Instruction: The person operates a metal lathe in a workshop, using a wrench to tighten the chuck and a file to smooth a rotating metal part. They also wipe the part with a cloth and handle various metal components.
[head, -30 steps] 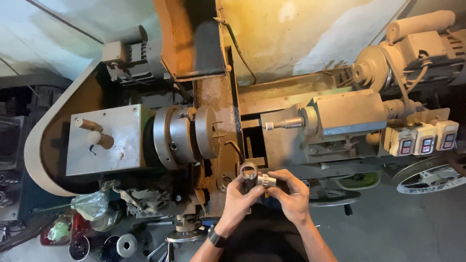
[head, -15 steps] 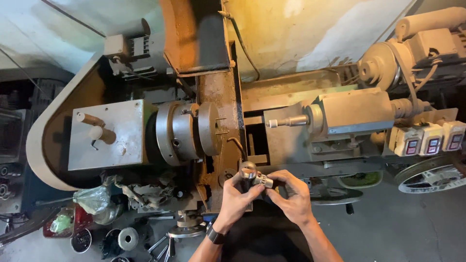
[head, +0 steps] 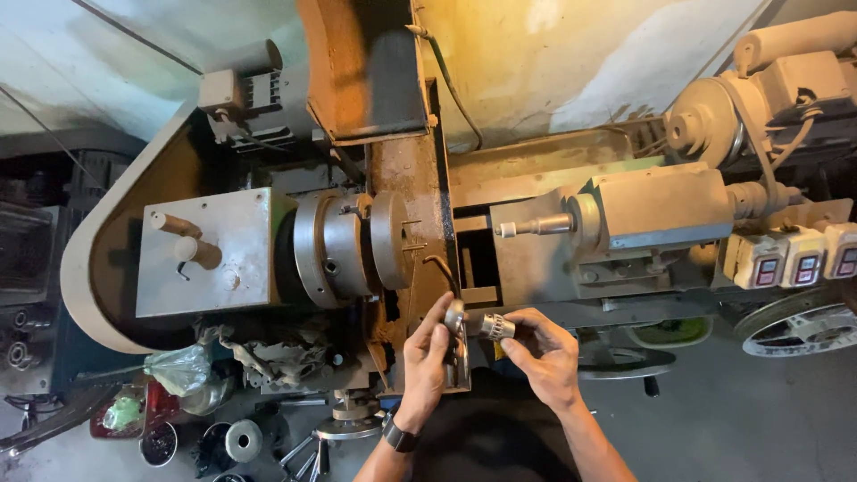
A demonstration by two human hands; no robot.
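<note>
Gripping a small metal chuck (head: 482, 323) below the lathe (head: 553, 232), left hand (head: 427, 361) and right hand (head: 546, 353) both clasp it; nothing is mounted yet on the tailstock spindle (head: 536, 226).

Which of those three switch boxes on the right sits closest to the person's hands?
The leftmost switch box. It is nearest the right hand; the other two sit farther right, toward the picture's edge.
</note>
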